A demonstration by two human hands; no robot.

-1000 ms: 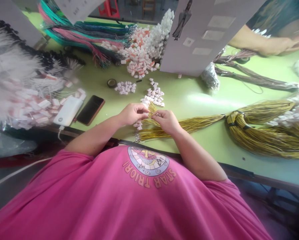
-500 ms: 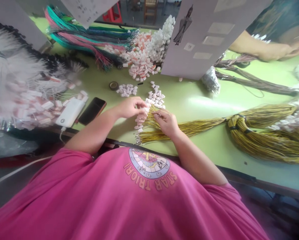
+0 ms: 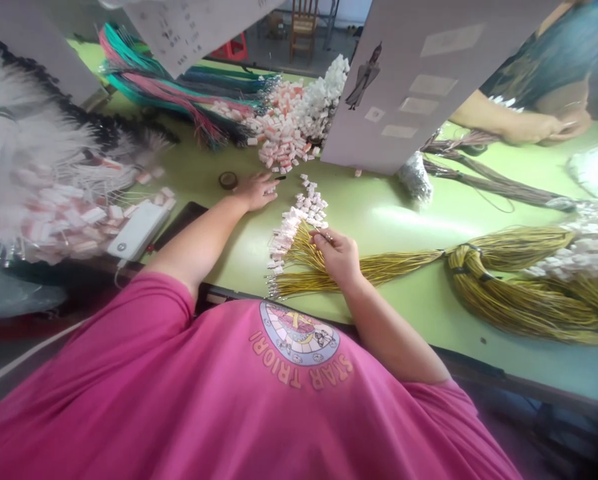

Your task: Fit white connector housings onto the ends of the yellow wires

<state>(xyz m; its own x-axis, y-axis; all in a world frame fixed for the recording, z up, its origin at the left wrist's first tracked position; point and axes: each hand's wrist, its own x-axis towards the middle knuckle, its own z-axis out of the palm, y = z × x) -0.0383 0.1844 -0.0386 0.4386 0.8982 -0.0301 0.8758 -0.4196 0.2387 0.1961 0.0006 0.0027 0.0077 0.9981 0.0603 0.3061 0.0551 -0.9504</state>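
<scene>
My left hand (image 3: 255,189) lies stretched out on the green table (image 3: 389,207), its fingers spread over a small heap of white connectors that it mostly covers. My right hand (image 3: 339,255) is pinched shut on the ends of thin yellow wires (image 3: 299,257) that fan out towards me. Several of those wire ends carry white connectors in a row (image 3: 281,239). More loose white connectors (image 3: 313,200) lie just beyond the fan. The yellow wire bundle (image 3: 509,280) runs off to the right.
A phone (image 3: 181,223) and a white power bank (image 3: 137,230) lie at the left. A tape roll (image 3: 227,180) sits beside my left hand. Piles of white and red connectors (image 3: 289,133), coloured wire bundles (image 3: 179,87) and a grey board (image 3: 403,87) stand behind. Another person's arm (image 3: 513,120) works at the far right.
My left hand let go of the wire ends and reached forward and left to the small connector heap. My right hand stayed on the yellow wires.
</scene>
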